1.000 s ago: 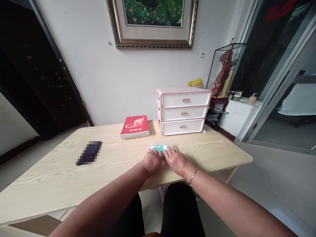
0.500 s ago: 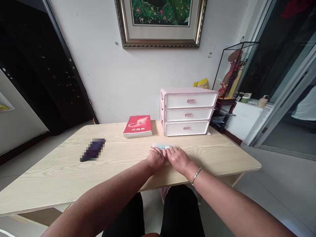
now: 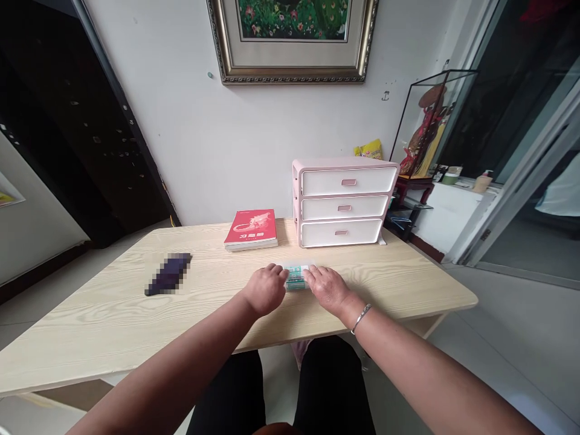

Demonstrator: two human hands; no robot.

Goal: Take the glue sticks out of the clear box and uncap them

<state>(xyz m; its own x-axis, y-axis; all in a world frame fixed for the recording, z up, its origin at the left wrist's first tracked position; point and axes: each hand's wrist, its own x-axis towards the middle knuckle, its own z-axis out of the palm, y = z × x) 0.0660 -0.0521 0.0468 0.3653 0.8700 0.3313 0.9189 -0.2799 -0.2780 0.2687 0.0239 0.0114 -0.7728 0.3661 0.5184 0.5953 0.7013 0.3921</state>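
A small clear plastic box with a green and white label (image 3: 296, 277) lies on the pale wooden table (image 3: 113, 326), near the front edge. My left hand (image 3: 265, 289) curls against its left end and my right hand (image 3: 327, 289) grips its right end. A silver bracelet (image 3: 361, 317) circles my right wrist. Both hands hide the box's ends.
A pink three-drawer organiser (image 3: 343, 201) stands at the table's back, all drawers closed. A red book (image 3: 251, 229) lies to its left. A dark blurred flat object (image 3: 168, 273) lies further left. A glass display case (image 3: 430, 124) stands to the right beyond the table.
My hands have spread apart to the two ends of the small box, uncovering its green label; the left hand moved left.
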